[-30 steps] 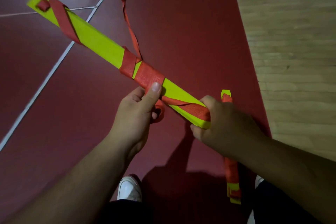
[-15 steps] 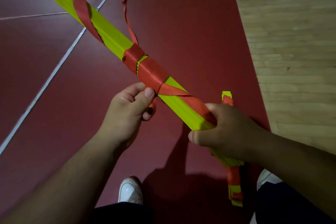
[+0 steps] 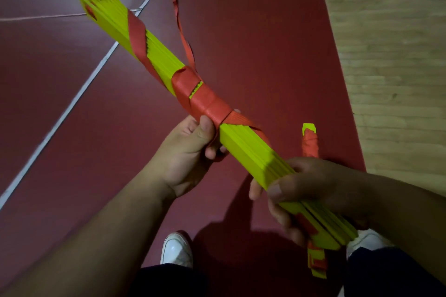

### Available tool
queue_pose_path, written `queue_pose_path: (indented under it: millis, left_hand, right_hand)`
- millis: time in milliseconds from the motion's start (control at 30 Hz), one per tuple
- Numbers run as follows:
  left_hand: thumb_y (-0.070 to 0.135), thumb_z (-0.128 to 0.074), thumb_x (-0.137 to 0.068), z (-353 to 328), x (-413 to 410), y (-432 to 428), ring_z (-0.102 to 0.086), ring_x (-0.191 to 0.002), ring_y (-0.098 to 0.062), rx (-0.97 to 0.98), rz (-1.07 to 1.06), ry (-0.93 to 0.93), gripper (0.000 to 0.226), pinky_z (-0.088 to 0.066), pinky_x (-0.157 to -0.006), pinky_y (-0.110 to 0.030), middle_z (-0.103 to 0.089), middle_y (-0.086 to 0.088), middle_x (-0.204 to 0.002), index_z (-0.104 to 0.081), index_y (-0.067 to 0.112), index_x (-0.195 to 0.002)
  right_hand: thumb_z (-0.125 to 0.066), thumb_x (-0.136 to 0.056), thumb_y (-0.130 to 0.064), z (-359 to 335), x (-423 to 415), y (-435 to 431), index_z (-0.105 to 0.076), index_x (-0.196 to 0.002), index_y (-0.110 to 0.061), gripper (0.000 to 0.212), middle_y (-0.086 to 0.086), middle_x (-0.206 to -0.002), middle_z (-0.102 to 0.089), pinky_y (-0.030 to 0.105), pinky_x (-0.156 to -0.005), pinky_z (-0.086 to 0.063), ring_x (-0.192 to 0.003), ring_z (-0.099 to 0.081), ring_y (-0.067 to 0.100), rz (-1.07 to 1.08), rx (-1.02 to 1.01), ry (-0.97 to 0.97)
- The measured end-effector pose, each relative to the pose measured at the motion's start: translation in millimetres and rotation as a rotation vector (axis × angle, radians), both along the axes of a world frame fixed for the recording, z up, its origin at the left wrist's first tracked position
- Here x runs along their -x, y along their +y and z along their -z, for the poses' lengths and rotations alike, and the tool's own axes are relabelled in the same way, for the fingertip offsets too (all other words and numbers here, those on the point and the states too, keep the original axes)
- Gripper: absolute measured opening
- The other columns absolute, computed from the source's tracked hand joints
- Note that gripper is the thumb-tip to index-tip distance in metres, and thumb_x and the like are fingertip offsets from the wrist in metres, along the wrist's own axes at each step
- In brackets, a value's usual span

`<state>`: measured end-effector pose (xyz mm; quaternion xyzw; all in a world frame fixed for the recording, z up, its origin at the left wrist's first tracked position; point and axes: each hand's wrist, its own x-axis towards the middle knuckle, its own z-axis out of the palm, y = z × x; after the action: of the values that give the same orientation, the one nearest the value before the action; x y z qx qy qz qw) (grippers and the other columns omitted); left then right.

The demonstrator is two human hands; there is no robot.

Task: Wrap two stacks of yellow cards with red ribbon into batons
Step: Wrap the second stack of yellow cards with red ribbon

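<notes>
The stack of yellow cards (image 3: 243, 144) is held off the floor, its long axis running from 10 o'clock (far end) to 4 o'clock (near end). The left hand (image 3: 190, 152) is curled round the middle, thumb on the last turn of red ribbon (image 3: 205, 101). The right hand (image 3: 313, 188) clasps the near end. Bare card lies at 4 o'clock from the left thumb, so the next turn likely heads there. The loose tail (image 3: 179, 24) trails toward 12 o'clock. A second baton (image 3: 310, 144) lies on the red mat (image 3: 265, 31). No container seen.
</notes>
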<state>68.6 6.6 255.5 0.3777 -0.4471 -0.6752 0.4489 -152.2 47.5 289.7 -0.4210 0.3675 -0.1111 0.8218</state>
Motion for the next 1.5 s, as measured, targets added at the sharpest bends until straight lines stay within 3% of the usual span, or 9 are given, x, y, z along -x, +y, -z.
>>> queue_pose_path:
  millis: [67,167,367,500,667,933,1167,1300,1500]
  left_hand:
    - [0.053,-0.064,-0.086,0.4,5.0,-1.3,-0.036,-0.056,-0.014,0.02,-0.045,-0.003,0.035,-0.033,-0.062,-0.032,-0.042,0.005,-0.049,-0.062,0.021,-0.074]
    - [0.047,-0.075,-0.082,5.3,7.9,-3.9,-0.034,-0.048,-0.009,-0.029,-0.241,-0.069,0.04,-0.027,-0.058,-0.033,-0.046,0.008,-0.052,-0.055,0.013,-0.085]
    - [0.044,-0.072,-0.081,6.7,28.5,1.7,-0.038,-0.042,-0.006,-0.121,-0.428,-0.058,0.042,-0.035,-0.05,-0.024,-0.045,-0.008,-0.073,-0.059,0.009,-0.1]
    - [0.038,-0.07,-0.089,-0.1,21.5,2.3,-0.037,-0.048,-0.007,-0.001,-0.33,-0.114,0.029,-0.032,-0.054,-0.028,-0.039,-0.011,-0.078,-0.06,0.011,-0.092]
    - [0.028,-0.061,-0.086,-9.2,12.7,2.7,-0.036,-0.047,-0.002,0.121,-0.215,-0.178,0.038,-0.032,-0.05,-0.019,-0.05,0.003,-0.072,-0.062,0.005,-0.116]
    - [0.023,-0.071,-0.087,-11.0,-2.4,-4.3,-0.041,-0.044,-0.002,0.243,-0.232,-0.222,0.031,-0.038,-0.048,-0.018,-0.059,0.013,-0.057,-0.06,0.004,-0.109]
    - [0.067,-0.074,-0.068,-7.0,-10.5,-7.9,-0.036,-0.047,-0.009,0.209,-0.029,-0.088,0.084,-0.037,-0.057,-0.024,-0.054,0.006,-0.057,-0.056,0.0,-0.116]
    - [0.067,-0.072,-0.069,-13.1,-9.2,-1.5,-0.038,-0.046,-0.003,0.181,0.071,-0.013,0.085,-0.045,-0.064,-0.022,-0.073,0.004,-0.111,-0.055,0.01,-0.129]
    - [0.067,-0.066,-0.073,-17.9,0.5,0.8,-0.034,-0.05,-0.01,0.239,-0.121,-0.142,0.088,-0.028,-0.055,-0.029,-0.056,0.011,-0.054,-0.054,-0.014,-0.105]
  right_hand:
    - [-0.078,-0.067,-0.039,0.6,1.1,-3.2,-0.065,-0.109,-0.006,0.054,0.012,-0.079,-0.071,0.031,-0.056,-0.056,-0.068,-0.068,0.02,0.058,0.205,0.189]
    - [-0.078,-0.074,-0.049,12.7,-0.9,-3.7,-0.061,-0.111,-0.034,0.043,-0.008,-0.092,-0.07,0.029,-0.079,-0.057,-0.084,-0.067,0.002,0.216,0.66,0.637]
    - [-0.078,-0.066,-0.059,18.0,-17.0,7.9,-0.048,-0.104,-0.036,0.054,-0.013,-0.081,-0.06,0.032,-0.072,-0.049,-0.082,-0.062,0.015,0.201,0.842,0.95]
    - [-0.078,-0.07,-0.034,20.4,-15.9,5.3,-0.054,-0.081,-0.025,0.028,-0.002,-0.063,-0.063,0.038,-0.061,-0.051,-0.059,-0.062,0.013,0.279,0.833,0.825]
    - [-0.072,-0.074,-0.01,11.9,-14.4,5.5,-0.059,-0.081,-0.015,0.015,0.013,-0.057,-0.068,0.041,-0.047,-0.053,-0.048,-0.067,0.025,0.301,0.631,0.594]
    - [-0.067,-0.06,-0.018,1.6,-10.3,1.0,-0.059,-0.08,-0.007,0.024,0.024,-0.061,-0.064,0.038,-0.046,-0.048,-0.044,-0.063,0.028,0.305,0.508,0.388]
    - [-0.078,-0.051,-0.019,-2.8,-10.2,8.6,-0.067,-0.068,-0.017,0.02,0.012,-0.057,-0.062,0.03,-0.041,-0.051,-0.046,-0.059,0.025,0.206,0.231,0.084]
    - [-0.073,-0.046,-0.025,0.1,-2.8,6.0,-0.058,-0.089,0.001,0.052,0.021,-0.058,-0.06,0.025,-0.038,-0.047,-0.036,-0.054,0.026,0.108,0.07,-0.01]
    - [-0.079,-0.058,-0.051,2.7,-3.7,-5.6,-0.071,-0.099,-0.014,0.055,0.012,-0.083,-0.072,0.039,-0.062,-0.055,-0.067,-0.068,0.021,0.03,0.321,0.133]
